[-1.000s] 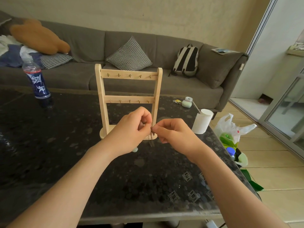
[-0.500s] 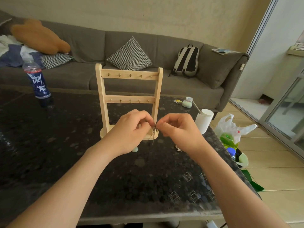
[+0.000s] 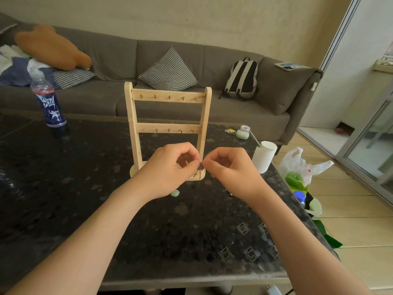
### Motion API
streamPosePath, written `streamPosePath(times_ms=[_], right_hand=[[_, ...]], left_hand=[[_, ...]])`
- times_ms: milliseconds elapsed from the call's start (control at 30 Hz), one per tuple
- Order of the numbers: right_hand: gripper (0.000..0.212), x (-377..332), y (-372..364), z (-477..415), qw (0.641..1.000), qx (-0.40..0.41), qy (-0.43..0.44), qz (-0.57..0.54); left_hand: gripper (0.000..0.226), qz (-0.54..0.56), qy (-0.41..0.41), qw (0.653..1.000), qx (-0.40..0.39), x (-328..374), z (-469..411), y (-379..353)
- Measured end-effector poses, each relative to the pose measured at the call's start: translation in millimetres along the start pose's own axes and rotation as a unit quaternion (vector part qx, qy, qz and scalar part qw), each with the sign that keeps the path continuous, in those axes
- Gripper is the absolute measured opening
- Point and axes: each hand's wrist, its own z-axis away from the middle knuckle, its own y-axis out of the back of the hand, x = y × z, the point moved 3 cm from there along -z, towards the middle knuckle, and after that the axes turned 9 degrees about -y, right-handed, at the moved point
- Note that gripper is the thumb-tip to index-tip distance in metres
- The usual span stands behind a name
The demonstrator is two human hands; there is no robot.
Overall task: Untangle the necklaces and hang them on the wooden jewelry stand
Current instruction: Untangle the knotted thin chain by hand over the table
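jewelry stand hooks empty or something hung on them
Empty: both hook rows on the jewelry stand are bare; the left hand and right hand pinch the necklaces.

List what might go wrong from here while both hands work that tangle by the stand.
1. The left hand and right hand pinch the fine necklace tangle between fingertips; a hard pull may tighten the knot or snap a chain.
2. They work right in front of the wooden jewelry stand; a jerk might tip it.
3. A small metal piece lies on the dark speckled table beside the right wrist, easily overlooked or swept off.
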Motion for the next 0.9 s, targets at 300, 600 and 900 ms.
streamPosePath(times_ms=[300, 600, 900], right_hand=[[0.017, -3, 3, 2, 1.0, 0.011, 0.009, -0.021], [0.01, 5, -2, -3, 1.0, 0.003, 0.004, 0.022], [0.01, 5, -5, -3, 1.0, -0.007, 0.003, 0.03]], left_hand=[[0.002, -0.089, 0.014, 0.995, -0.042, -2, 2, -7], [0.004, -0.066, 0.009, 0.997, -0.033, 0, 1, -7], [0.006, -0.045, 0.022, 0.998, -0.028, -1, 0, -6]])
